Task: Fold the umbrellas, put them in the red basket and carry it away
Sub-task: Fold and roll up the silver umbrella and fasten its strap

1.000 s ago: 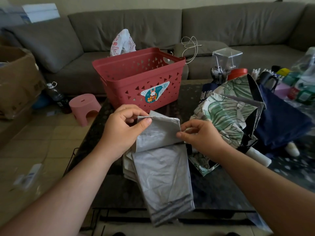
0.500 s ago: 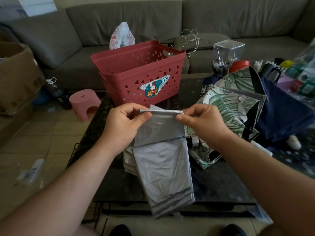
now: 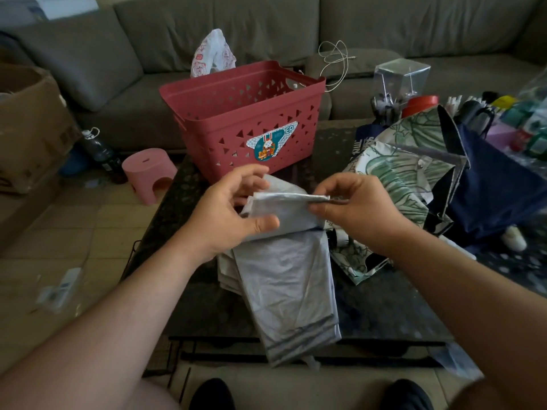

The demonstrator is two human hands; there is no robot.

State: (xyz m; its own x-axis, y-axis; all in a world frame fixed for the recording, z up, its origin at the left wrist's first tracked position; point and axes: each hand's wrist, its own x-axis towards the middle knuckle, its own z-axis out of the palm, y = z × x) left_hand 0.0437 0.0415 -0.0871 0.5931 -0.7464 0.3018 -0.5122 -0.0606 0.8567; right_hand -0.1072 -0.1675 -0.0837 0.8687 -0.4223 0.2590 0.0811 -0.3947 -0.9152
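Grey umbrella (image 3: 284, 276) draped over near edge of dark worktop (image 3: 189, 297), folded top held up between both hands. Left hand (image 3: 228, 214) cupped around left side of fold, thumb pressed on front of fabric. Right hand (image 3: 352, 205) pinching fold's right end between thumb and fingers. Red basket (image 3: 245, 119) upright just behind hands. Leaf-print umbrella (image 3: 399, 184) and navy umbrella (image 3: 497, 190) heaped unfolded to the right.
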